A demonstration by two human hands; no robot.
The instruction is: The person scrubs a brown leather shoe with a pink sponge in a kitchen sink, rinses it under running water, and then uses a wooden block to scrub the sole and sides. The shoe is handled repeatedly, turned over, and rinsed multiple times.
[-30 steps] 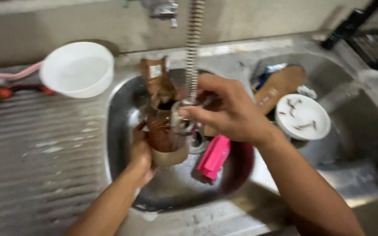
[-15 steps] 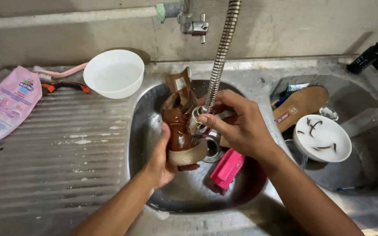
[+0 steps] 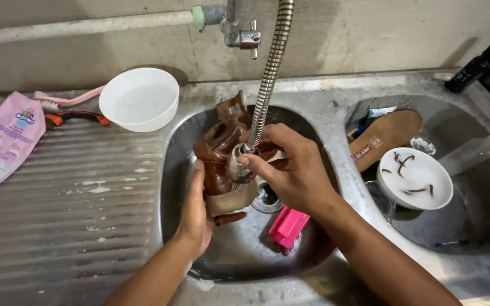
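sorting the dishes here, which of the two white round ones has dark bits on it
The white dish in the right-hand sink basin: dark curled scraps lie on its top. The white bowl on the drainboard, left of the faucet, looks clean.

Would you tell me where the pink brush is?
The pink brush lies in the left sink basin, beside the drain, under the right hand.

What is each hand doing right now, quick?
Left hand: closed around the brown shoe, holding it in the sink.
Right hand: closed on the metal hose nozzle.
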